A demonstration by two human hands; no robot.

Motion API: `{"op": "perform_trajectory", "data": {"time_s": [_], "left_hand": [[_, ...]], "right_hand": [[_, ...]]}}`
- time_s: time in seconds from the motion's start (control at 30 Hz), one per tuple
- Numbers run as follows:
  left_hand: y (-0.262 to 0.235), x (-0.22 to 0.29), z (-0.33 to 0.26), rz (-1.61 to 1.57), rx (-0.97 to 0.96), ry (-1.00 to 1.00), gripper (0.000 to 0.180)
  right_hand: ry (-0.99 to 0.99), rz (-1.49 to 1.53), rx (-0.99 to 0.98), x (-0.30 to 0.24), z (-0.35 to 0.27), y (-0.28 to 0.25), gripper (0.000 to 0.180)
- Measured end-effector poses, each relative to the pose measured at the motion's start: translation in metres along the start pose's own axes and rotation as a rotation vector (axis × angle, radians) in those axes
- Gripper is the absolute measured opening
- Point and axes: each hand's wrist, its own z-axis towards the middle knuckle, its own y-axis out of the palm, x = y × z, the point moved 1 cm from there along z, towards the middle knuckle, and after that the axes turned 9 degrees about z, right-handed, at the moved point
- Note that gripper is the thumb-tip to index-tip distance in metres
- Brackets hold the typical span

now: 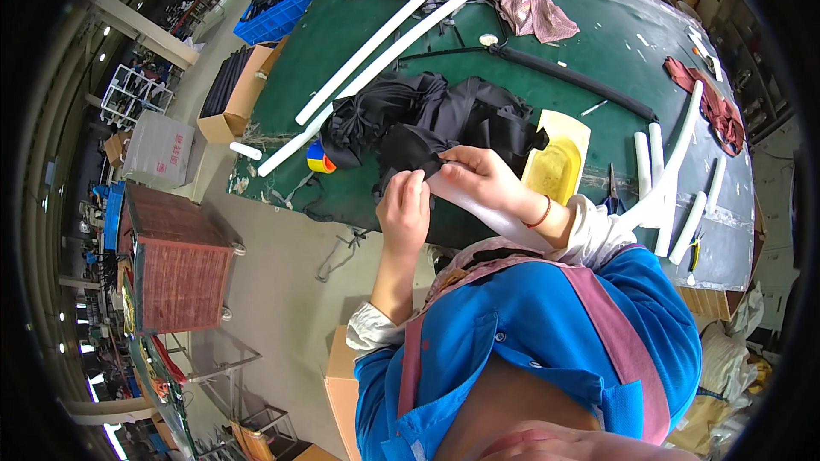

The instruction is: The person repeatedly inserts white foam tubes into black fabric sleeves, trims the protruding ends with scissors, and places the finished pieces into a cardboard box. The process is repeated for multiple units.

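Observation:
My left hand is closed, its fingertips pinching the edge of a piece of black fabric. Close beside it, my right hand is closed on the same fabric, at the end of a white foam tube. This tube runs from between my hands back under my right forearm. The black fabric seems to lie around or over the tube's end; my fingers hide how far. More of the shiny black fabric is heaped on the green table just beyond my hands.
Two long white foam tubes lie on the left. A yellow tray, scissors and short foam pieces are to the right. A black-covered tube and pink cloth lie farther back. A wooden cart stands left.

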Motion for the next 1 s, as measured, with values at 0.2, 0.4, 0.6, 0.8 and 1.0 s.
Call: {"op": "perform_trajectory", "data": {"time_s": [0.2,0.4,0.6,0.8,1.0], "left_hand": [[0.015,0.01,-0.004,-0.015,0.029,-0.194,0.026],[0.021,0.012,-0.008,-0.109,0.168,-0.333,0.025],[0.01,0.025,0.001,-0.064,0.153,-0.163,0.022],[0.003,0.017,0.009,-0.155,0.084,-0.213,0.021],[0.009,0.026,-0.003,-0.1,-0.003,-0.034,0.017]], "right_hand": [[0.024,0.605,0.027,0.01,0.001,0.001,0.026],[0.009,0.149,0.193,0.017,0.008,0.007,0.027],[-0.195,-0.334,0.233,0.004,0.01,0.012,0.022],[-0.354,-0.482,0.076,-0.008,0.003,0.006,0.022],[-0.297,-0.387,0.063,-0.011,0.007,0.004,0.031]]}}
